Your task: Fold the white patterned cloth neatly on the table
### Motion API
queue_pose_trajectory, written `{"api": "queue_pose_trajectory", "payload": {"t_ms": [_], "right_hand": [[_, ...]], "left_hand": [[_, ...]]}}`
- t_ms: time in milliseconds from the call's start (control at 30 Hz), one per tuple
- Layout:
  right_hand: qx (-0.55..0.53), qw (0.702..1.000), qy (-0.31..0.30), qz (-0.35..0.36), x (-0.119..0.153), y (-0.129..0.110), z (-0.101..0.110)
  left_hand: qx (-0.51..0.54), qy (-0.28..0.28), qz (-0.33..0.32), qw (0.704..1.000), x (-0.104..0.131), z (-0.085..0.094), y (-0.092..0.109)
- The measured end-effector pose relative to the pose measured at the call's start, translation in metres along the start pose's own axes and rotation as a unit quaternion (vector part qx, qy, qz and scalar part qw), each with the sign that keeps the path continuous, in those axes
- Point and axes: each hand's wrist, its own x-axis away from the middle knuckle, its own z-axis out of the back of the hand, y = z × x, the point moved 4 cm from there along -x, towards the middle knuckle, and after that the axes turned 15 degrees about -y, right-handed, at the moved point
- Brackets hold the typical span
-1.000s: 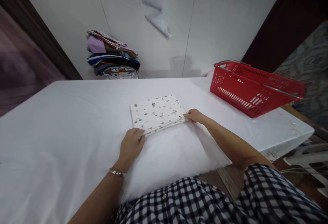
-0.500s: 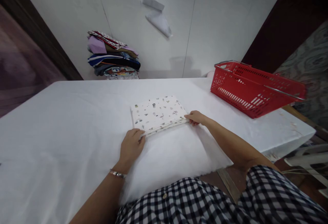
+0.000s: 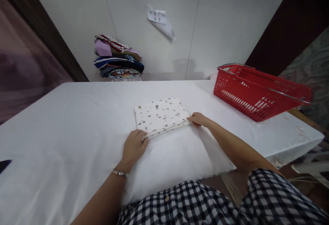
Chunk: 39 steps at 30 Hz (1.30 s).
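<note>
A folded white cloth [image 3: 161,115] with small dark and grey prints lies flat on the white-covered table [image 3: 84,115]. Its layered near edge faces me. At the near left corner, my left hand [image 3: 135,145] is closed, pinching the layers between thumb and fingers. The near right corner is pinched by my right hand [image 3: 198,119], with the fingertips curled partly under the edge. Some of the fingertips are hidden.
A red plastic basket [image 3: 257,94] with metal handles stands at the table's right. Against the wall rises a stack of folded fabrics [image 3: 118,58]. A paper sign [image 3: 157,15] hangs on the wall. A dark object [image 3: 4,165] shows at the left edge.
The view has tilted and shifted slightly, so the wall sign shows its writing and the dark object at left shows more. Both hands keep their hold on the cloth, which looks unchanged.
</note>
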Motion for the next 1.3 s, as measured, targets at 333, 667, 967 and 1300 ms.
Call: {"api": "queue_pose_trajectory", "payload": {"t_ms": [333, 667, 967, 1300], "right_hand": [[0.112, 0.991, 0.072, 0.021, -0.012, -0.024, 0.009], [0.038, 0.997, 0.063, 0.03, -0.032, -0.02, 0.005], [-0.015, 0.994, 0.09, 0.054, -0.038, 0.0, 0.021], [0.284, 0.926, 0.176, 0.176, -0.023, -0.058, 0.007]], "left_hand": [[0.137, 0.029, 0.177, 0.974, -0.01, 0.005, -0.03], [0.119, -0.07, 0.255, 0.957, -0.034, 0.005, -0.03], [0.126, -0.07, 0.219, 0.965, -0.032, -0.011, -0.023], [0.004, -0.02, 0.146, 0.989, -0.073, -0.001, -0.007]]}}
